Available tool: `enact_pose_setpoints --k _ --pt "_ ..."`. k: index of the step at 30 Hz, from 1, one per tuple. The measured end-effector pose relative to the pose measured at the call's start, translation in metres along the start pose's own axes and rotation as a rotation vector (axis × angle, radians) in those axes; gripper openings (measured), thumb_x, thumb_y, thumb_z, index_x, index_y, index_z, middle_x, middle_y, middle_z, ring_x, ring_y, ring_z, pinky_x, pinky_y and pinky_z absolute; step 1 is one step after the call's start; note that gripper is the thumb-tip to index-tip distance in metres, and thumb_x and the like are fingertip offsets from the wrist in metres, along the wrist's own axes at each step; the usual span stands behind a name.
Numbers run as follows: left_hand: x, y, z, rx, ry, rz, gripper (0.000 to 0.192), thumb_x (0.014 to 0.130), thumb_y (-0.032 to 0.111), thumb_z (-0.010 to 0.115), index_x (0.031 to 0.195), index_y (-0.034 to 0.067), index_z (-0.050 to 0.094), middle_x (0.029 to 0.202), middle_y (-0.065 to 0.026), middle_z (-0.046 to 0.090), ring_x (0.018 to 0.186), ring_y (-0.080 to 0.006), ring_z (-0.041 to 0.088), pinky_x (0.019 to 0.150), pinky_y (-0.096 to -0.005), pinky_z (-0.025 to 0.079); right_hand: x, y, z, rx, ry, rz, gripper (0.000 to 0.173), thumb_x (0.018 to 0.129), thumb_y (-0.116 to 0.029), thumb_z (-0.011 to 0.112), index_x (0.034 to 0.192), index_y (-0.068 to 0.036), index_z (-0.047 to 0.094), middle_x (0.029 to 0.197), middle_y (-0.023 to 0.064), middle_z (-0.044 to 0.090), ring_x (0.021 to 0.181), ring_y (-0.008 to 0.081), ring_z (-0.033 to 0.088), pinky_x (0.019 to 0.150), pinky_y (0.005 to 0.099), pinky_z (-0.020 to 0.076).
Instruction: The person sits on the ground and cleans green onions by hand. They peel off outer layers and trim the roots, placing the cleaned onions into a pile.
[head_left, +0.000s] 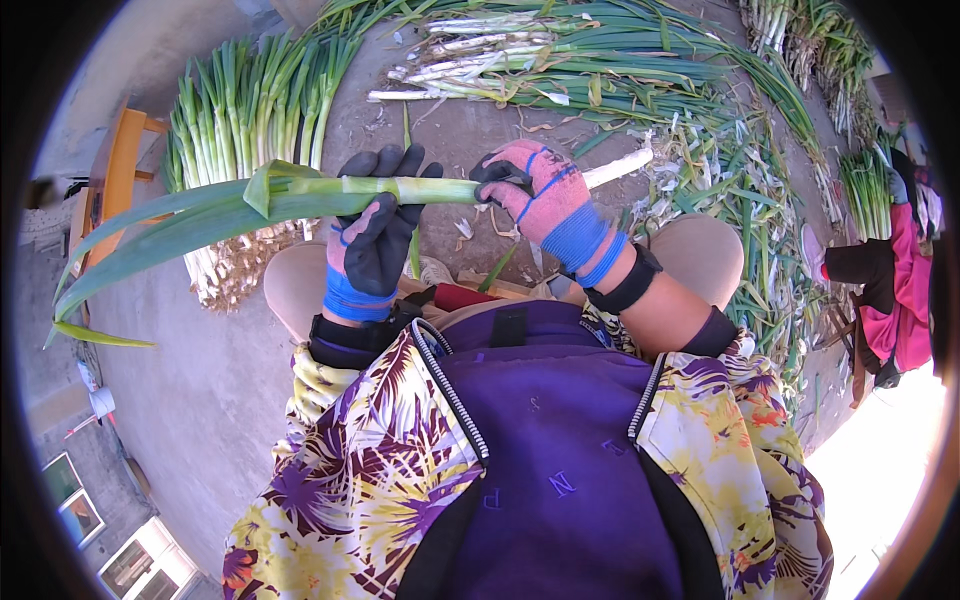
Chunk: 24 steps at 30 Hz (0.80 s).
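A long green onion (439, 190) lies level across both my hands, its leaves (187, 210) reaching far left and its white root end (619, 166) pointing right. My left hand (382, 225), in a pink glove with black palm coating and blue cuff, holds it near where the leaves part, thumb in front and fingers behind. Around the pale stalk, my right hand (536, 187) is closed in a matching glove. One leaf is folded over beside my left hand. Below the onion are my knees (694, 251) in beige trousers.
A dense upright bundle of green onions (247, 127) stands at left, beside an orange wooden frame (124, 180). More onions (525, 60) lie in a heap ahead. Peeled leaves and skins (720, 180) litter the floor at right. Another person (896, 292) in pink sits at far right.
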<state>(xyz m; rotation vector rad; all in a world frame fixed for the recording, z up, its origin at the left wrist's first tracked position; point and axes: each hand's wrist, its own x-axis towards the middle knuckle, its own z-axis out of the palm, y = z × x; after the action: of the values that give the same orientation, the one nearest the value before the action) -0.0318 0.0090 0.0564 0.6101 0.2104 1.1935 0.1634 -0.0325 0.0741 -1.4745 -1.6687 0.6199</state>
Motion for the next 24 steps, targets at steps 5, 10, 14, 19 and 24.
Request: enact_pose_setpoints --k 5,10,14,19,24 --pt "0.005 0.017 -0.004 -0.119 0.024 0.02 0.034 0.086 0.012 0.049 0.12 0.006 0.045 0.122 -0.0106 0.05 0.125 -0.0304 0.033 0.104 -0.0576 0.02 0.001 0.004 -0.003 -0.038 0.089 -0.067 0.015 0.069 -0.017 0.063 0.08 -0.008 0.061 0.082 0.0108 0.058 0.08 0.0307 0.055 0.071 0.0384 0.0437" --pt "0.011 0.022 -0.013 -0.188 0.227 0.031 0.014 0.083 0.01 0.055 0.096 0.004 0.057 0.089 -0.009 0.062 0.088 -0.0231 0.059 0.101 -0.0548 0.028 -0.003 0.012 -0.001 -0.15 0.049 -0.08 0.014 0.071 -0.019 0.063 0.079 -0.009 0.06 0.081 0.0105 0.058 0.082 0.0308 0.055 0.072 0.0392 0.0434" --pt "0.008 0.026 -0.014 -0.137 0.149 0.059 0.027 0.078 0.007 0.054 0.105 0.003 0.054 0.088 -0.0091 0.059 0.091 -0.0213 0.054 0.106 -0.0521 0.019 -0.006 0.009 0.006 -0.074 0.002 -0.058 0.016 0.073 -0.022 0.062 0.081 -0.009 0.06 0.082 0.0106 0.058 0.082 0.0305 0.055 0.072 0.0386 0.0439" --pt "0.008 0.025 -0.002 -0.136 0.015 0.063 0.039 0.073 0.002 0.054 0.112 0.002 0.05 0.091 -0.0075 0.051 0.089 -0.0212 0.053 0.107 -0.0521 0.013 0.0 -0.001 0.006 -0.014 -0.165 0.051 0.014 0.074 -0.015 0.062 0.085 -0.005 0.061 0.086 0.0117 0.059 0.082 0.0293 0.057 0.071 0.0347 0.0455" --pt "0.011 0.026 0.001 -0.159 -0.067 0.073 0.042 0.071 0.0 0.056 0.113 0.002 0.05 0.091 -0.0067 0.05 0.089 -0.0199 0.05 0.108 -0.0513 0.011 -0.002 -0.002 0.009 0.051 -0.096 0.056 0.014 0.074 -0.019 0.06 0.082 -0.008 0.06 0.084 0.0128 0.057 0.081 0.0315 0.055 0.071 0.038 0.0441"
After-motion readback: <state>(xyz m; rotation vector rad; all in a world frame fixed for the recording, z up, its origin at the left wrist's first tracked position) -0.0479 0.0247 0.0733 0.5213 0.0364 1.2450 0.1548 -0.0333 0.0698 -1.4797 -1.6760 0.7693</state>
